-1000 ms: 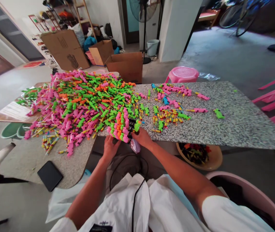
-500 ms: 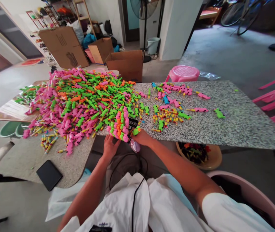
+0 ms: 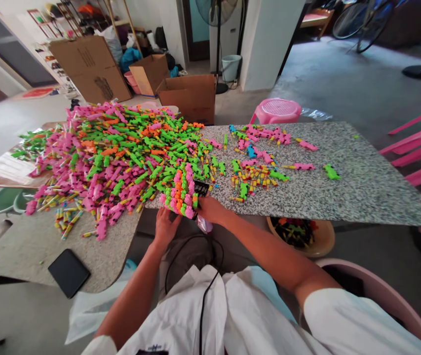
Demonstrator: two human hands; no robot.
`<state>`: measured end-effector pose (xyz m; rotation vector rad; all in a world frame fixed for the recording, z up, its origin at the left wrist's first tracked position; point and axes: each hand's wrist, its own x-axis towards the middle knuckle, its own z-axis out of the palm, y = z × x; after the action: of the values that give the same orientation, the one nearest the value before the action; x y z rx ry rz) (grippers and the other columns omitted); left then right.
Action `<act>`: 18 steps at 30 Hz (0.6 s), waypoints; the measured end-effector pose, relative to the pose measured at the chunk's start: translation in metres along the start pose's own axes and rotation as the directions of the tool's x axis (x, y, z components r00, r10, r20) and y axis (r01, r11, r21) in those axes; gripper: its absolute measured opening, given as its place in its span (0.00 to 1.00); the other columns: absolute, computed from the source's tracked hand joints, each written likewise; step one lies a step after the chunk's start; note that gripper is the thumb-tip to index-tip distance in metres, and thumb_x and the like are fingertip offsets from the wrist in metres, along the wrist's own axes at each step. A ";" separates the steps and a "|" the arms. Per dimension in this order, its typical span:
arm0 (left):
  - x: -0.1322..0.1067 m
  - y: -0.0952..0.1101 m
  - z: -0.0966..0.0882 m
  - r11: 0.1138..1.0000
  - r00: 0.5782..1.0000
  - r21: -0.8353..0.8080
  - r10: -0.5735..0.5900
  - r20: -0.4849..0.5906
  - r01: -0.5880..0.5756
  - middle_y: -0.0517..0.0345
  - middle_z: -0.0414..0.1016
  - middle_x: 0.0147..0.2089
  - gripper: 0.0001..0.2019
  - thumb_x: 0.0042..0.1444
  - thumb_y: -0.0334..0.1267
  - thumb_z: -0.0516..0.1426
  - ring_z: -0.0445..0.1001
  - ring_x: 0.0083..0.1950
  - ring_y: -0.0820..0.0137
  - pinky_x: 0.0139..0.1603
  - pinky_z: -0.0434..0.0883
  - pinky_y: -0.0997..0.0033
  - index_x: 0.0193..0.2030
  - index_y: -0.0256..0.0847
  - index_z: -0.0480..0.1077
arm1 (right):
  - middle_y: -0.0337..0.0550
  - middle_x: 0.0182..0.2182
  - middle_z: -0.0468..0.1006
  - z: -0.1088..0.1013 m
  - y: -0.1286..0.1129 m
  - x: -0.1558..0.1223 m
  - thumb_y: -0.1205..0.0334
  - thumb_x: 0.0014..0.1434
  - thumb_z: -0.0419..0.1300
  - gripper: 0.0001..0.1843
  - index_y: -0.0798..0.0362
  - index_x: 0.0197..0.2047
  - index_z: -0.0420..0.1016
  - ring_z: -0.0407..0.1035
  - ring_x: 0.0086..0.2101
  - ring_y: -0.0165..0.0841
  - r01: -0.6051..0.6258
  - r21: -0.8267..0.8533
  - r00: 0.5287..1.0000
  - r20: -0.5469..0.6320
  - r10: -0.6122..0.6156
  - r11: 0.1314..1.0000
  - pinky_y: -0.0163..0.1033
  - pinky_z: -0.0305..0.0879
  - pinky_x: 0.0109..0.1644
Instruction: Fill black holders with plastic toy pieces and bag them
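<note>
Fingers of the left hand (image 3: 166,227) clasp a tray (image 3: 200,188) of toys (image 3: 180,195); the right hand's (image 3: 212,209) grip is unclear.

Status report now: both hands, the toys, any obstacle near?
Left hand, right hand at black tray. Colourful toys in rows on it. Loose toy pile close by, ahead-left.

Left hand (image 3: 166,228) holding rack (image 3: 200,188) at near edge of table (image 3: 358,190), right hand (image 3: 210,209) alongside, toys (image 3: 114,155) heaped on table's left
</note>
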<state>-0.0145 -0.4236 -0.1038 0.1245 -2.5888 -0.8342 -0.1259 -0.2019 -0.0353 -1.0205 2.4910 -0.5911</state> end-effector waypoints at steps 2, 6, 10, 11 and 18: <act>0.001 0.002 -0.001 1.000 1.000 0.002 0.009 -0.006 -0.009 0.45 0.79 0.56 0.18 0.63 0.47 0.63 0.74 0.62 0.52 0.66 0.70 0.48 0.55 0.41 0.74 | 0.57 0.51 0.83 -0.001 -0.001 0.000 0.58 0.72 0.55 0.17 0.56 0.55 0.79 0.77 0.51 0.45 -0.007 -0.026 1.000 -0.009 0.007 1.000 0.40 0.68 0.53; 0.001 0.005 -0.003 1.000 1.000 -0.009 0.020 -0.019 -0.020 0.45 0.78 0.58 0.18 0.63 0.47 0.62 0.73 0.63 0.52 0.67 0.70 0.47 0.56 0.42 0.74 | 0.50 0.49 0.84 -0.027 0.015 0.006 0.65 0.66 0.59 0.15 0.53 0.53 0.82 0.78 0.49 0.41 0.065 0.013 0.994 0.087 -0.066 0.998 0.36 0.68 0.51; 0.000 0.006 -0.004 0.999 1.000 -0.029 0.013 -0.018 -0.014 0.45 0.78 0.60 0.19 0.63 0.48 0.62 0.73 0.65 0.52 0.68 0.69 0.46 0.56 0.43 0.75 | 0.53 0.53 0.82 -0.077 0.061 0.030 0.63 0.71 0.51 0.20 0.53 0.58 0.79 0.76 0.52 0.42 -0.261 -0.051 0.945 -0.216 0.244 0.964 0.40 0.67 0.57; 0.000 0.005 -0.004 0.999 1.000 -0.035 0.016 -0.019 -0.017 0.45 0.78 0.60 0.19 0.63 0.49 0.62 0.73 0.65 0.52 0.69 0.69 0.46 0.57 0.42 0.75 | 0.55 0.55 0.80 -0.087 0.073 0.038 0.62 0.72 0.50 0.21 0.54 0.61 0.77 0.75 0.54 0.43 -0.348 -0.057 0.902 -0.293 0.317 0.936 0.42 0.67 0.58; 0.000 0.001 -0.002 0.997 1.000 -0.075 0.000 -0.006 0.000 0.45 0.76 0.64 0.20 0.64 0.48 0.61 0.71 0.68 0.52 0.70 0.68 0.44 0.59 0.43 0.74 | 0.67 0.57 0.77 -0.104 0.108 0.074 0.54 0.67 0.61 0.25 0.63 0.61 0.76 0.74 0.56 0.53 -0.567 -0.133 0.813 -0.250 0.526 0.813 0.50 0.69 0.59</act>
<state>-0.0134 -0.4235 -0.1017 0.1047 -2.5483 -0.9278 -0.2878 -0.1612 -0.0174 -0.2522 2.8863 -0.2675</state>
